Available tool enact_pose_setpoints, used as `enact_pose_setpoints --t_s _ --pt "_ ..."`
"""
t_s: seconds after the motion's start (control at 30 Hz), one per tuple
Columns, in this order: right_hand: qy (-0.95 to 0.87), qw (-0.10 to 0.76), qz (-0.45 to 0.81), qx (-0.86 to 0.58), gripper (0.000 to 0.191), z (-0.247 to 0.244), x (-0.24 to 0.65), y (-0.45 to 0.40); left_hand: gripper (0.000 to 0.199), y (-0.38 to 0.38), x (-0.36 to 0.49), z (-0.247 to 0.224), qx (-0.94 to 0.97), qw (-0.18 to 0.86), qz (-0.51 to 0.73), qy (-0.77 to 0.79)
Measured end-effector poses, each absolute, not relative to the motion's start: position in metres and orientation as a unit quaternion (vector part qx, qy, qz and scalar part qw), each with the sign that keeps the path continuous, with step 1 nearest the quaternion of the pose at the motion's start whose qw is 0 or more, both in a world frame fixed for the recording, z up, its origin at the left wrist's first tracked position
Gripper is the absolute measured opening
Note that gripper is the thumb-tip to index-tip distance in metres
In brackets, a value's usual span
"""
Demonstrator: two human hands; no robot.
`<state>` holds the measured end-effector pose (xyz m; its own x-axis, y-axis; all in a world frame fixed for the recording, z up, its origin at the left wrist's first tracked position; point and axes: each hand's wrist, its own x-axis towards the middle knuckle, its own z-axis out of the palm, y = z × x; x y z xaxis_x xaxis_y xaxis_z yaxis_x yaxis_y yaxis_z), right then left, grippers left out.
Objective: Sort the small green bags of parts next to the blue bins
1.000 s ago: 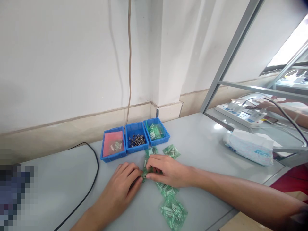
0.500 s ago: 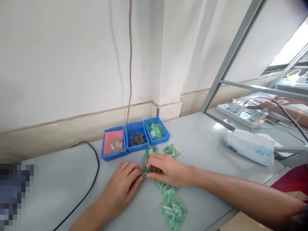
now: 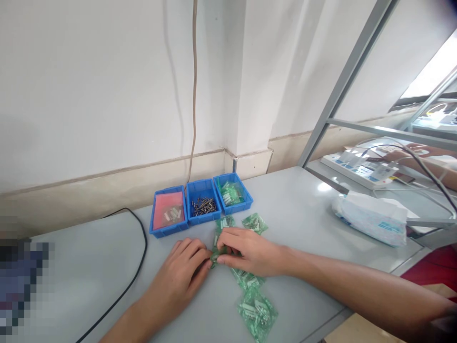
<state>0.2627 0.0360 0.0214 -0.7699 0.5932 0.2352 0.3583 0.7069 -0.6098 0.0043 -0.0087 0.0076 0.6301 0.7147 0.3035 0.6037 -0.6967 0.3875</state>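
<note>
My left hand [image 3: 185, 269] rests on the table with curled fingers, its fingertips closed on the left edge of a small green plastic bag [image 3: 214, 257]. From the right, my right hand [image 3: 246, 251] pinches the same bag, thumb and fingers bent over it and hiding most of it. Around my right hand lie more green bags holding small light-coloured and metal parts: one bag [image 3: 257, 314] towards the front, another [image 3: 249, 278] just behind it, one [image 3: 254, 222] beyond the hand and one [image 3: 225, 222] by the blue bins.
Three blue bins stand in a row: one [image 3: 168, 233] with pink material and a clear bag, one [image 3: 203, 219] with screws, one [image 3: 238, 208] with green bags. A black cable [image 3: 144, 238] crosses the left side. Rightward are a tissue pack [image 3: 371, 219], power strip [image 3: 353, 171] and another person's arm [image 3: 424, 159].
</note>
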Motion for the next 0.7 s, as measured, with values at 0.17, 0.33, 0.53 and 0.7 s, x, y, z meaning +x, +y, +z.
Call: enact_pose_setpoints --t_s 0.17,0.33,0.53,0.7 --pt "-0.902 0.209 0.273 -0.262 0.016 0.0192 0.2633 0.0366 0.019 -0.0084 0.0043 0.0077 0.893 0.121 0.227 0.369" --pt "-0.898 0.214 0.282 -0.260 0.015 0.0202 0.2630 0.0361 0.019 -0.0088 0.0042 0.0074 0.892 0.119 0.224 0.373" --pt "-0.898 0.212 0.280 -0.264 0.015 0.0190 0.2631 0.0359 0.018 -0.0097 0.0042 0.0080 0.891 0.123 0.227 0.373" --pt "-0.901 0.205 0.274 -0.266 0.016 0.0196 0.2626 0.0361 0.018 -0.0099 0.0042 0.0088 0.892 0.124 0.226 0.372"
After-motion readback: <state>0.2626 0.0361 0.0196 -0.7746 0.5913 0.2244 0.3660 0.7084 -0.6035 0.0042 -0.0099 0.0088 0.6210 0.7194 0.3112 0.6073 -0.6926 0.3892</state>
